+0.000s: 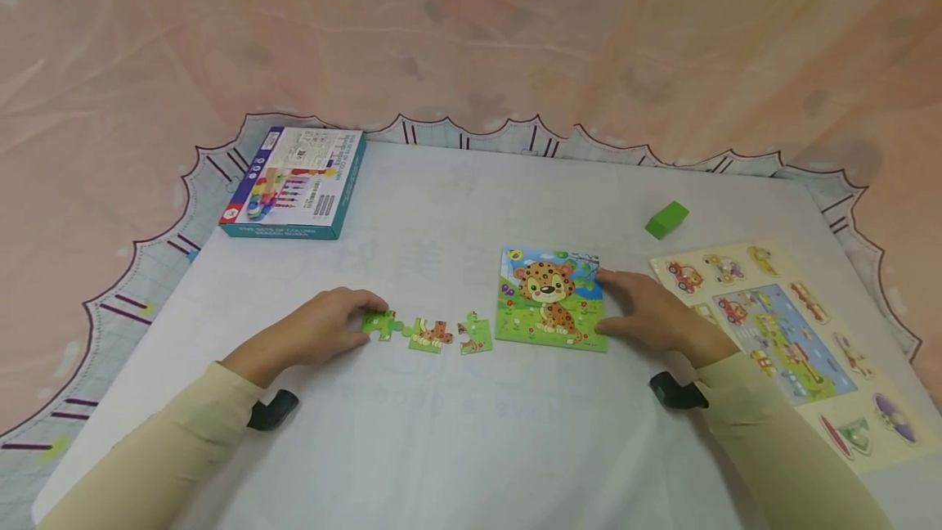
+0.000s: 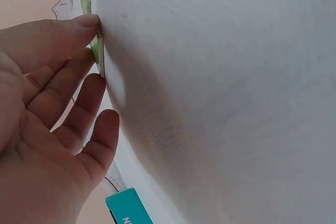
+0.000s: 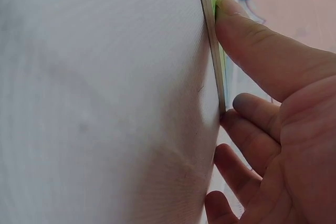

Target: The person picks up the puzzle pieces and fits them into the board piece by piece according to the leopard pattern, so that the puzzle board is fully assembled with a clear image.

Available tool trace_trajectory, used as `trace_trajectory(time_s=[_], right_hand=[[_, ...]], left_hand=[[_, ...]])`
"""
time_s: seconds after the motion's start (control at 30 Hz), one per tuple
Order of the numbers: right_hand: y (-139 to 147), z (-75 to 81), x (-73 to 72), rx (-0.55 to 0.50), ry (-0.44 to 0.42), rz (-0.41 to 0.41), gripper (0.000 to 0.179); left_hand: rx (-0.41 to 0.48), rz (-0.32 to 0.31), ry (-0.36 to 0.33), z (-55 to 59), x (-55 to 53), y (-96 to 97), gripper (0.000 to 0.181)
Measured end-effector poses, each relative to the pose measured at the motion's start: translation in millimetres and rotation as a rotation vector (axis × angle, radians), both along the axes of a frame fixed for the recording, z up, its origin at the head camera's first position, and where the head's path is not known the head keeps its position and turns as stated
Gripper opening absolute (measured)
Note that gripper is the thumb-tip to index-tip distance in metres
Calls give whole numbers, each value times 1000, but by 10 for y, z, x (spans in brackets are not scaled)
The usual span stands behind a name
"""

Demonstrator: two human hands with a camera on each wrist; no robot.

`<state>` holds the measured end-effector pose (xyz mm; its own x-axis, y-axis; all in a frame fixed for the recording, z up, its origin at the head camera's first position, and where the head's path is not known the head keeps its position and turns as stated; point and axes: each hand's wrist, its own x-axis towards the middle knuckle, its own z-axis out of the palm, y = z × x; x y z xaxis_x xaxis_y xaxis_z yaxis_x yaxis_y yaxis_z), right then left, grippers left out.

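Note:
My left hand [image 1: 324, 324] pinches a small green jigsaw piece [image 1: 379, 325] by its left side, thumb near its lower corner and forefinger at its upper edge. Just right of it, in a row, lie a jigsaw piece with spotted paws [image 1: 429, 335] and another green jigsaw piece [image 1: 474, 334], with a gap between these two. A square leopard puzzle [image 1: 550, 299] lies flat beyond them. My right hand [image 1: 643, 311] touches that puzzle's right edge, thumb [image 3: 244, 35] over the border and forefinger at the far corner, its other fingers loosely bent.
A teal-sided box [image 1: 294, 182] lies at the back left of the white-covered table [image 1: 441, 448]. Behind my right hand stands a green block [image 1: 666, 220]. A cream picture board [image 1: 802, 424] lies at the right, partly under my right forearm.

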<state>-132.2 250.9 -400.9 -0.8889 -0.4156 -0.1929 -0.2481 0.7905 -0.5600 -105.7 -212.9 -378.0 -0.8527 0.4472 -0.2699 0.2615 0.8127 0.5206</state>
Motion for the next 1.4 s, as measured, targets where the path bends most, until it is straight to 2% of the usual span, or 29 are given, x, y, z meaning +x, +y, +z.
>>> trace_trajectory(time_s=[0.2,0.57,0.93,1.17,1.4], right_hand=[[-3,10,3,-5,-5,-5,80],[-3,4,6,-9,-10,-8,80],[1,16,6,-8,6,3,79],[-6,-2,6,-13,-8,-3,79],[-8,5,7,-2,-1,-4,79]], left_hand=[[1,10,2,-9,0,-1,41],[-17,69,-3,-27,-8,21,40],[-32,101,51,-57,-56,97,41],[-35,124,20,-55,-58,130,38],[-37,92,27,-29,-38,70,42]])
